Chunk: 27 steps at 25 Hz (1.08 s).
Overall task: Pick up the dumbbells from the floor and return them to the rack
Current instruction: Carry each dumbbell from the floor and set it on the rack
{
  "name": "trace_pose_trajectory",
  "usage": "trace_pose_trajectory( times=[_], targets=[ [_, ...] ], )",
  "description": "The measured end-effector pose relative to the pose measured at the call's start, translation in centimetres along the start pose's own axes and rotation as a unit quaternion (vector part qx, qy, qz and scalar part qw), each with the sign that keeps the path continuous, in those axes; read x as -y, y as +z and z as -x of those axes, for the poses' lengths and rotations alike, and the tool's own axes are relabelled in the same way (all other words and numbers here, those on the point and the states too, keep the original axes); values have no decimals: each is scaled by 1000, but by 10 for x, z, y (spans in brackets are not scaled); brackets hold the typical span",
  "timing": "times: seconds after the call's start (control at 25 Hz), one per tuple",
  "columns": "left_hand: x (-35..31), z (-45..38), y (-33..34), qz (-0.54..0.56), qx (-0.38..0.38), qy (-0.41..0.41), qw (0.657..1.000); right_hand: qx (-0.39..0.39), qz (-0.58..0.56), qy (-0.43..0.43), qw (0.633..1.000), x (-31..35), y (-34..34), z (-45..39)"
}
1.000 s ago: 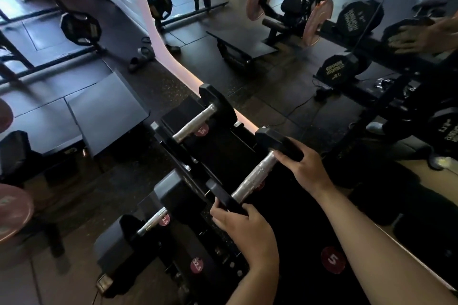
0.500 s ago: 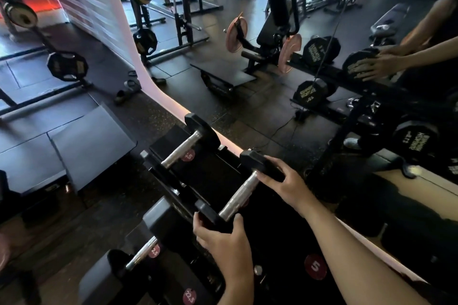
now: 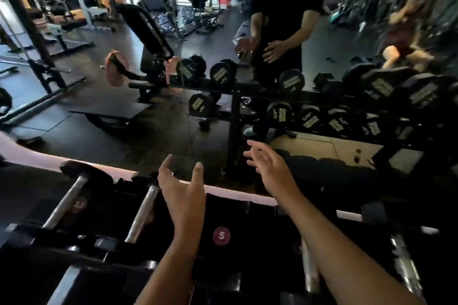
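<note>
A black dumbbell rack (image 3: 104, 250) fills the bottom of the head view, in front of a wall mirror. A dumbbell with a silver handle (image 3: 142, 213) rests on it just left of my left hand (image 3: 184, 193). Another dumbbell (image 3: 65, 202) lies further left on the rack. A red round "5" label (image 3: 221, 236) marks the slot below my left wrist. My left hand hovers above the rack with fingers spread, holding nothing. My right hand (image 3: 269, 164) is raised to the right, also open and empty.
The mirror (image 3: 148, 136) ahead reflects the rack of round dumbbells (image 3: 285, 111), a bench and a person in black. More silver handles (image 3: 406, 262) lie on the rack at the lower right. A pale ledge (image 3: 235, 193) runs along the mirror's base.
Both hands have let go of the dumbbell, which now lies on the rack. They have lifted off it with fingers apart, and the head view has tilted up toward the mirror.
</note>
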<state>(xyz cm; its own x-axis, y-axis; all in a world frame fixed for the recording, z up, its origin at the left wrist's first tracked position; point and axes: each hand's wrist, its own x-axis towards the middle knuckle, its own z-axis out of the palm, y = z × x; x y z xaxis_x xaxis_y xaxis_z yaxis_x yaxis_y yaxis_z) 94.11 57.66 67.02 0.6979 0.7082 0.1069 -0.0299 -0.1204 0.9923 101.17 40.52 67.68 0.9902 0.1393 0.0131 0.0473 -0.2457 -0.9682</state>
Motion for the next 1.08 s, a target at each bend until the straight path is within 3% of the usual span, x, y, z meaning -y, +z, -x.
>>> trace_pose_trajectory(
  times=[0.12, 0.24, 0.4, 0.6, 0.88, 1.08],
  targets=[
    [-28, 38, 34, 8, 149, -3, 989, -84, -1, -4, 996, 11, -78, 47],
    [-67, 100, 65, 3, 330, 29, 944, -187, -10, 0, 982, 16, -166, 122],
    [-116, 213, 103, -19, 515, 86, 852, -277, 26, 27, 960, 4, -269, 258],
    [-165, 411, 139, -61, 704, 154, 690, -392, 87, 88, 912, -10, -385, 473],
    [-206, 686, 159, -36, 845, 225, 483, -535, 157, 161, 815, -18, -462, 744],
    [-212, 820, 157, -24, 887, 266, 376, -595, 184, 209, 754, -33, -484, 864]
  ],
)
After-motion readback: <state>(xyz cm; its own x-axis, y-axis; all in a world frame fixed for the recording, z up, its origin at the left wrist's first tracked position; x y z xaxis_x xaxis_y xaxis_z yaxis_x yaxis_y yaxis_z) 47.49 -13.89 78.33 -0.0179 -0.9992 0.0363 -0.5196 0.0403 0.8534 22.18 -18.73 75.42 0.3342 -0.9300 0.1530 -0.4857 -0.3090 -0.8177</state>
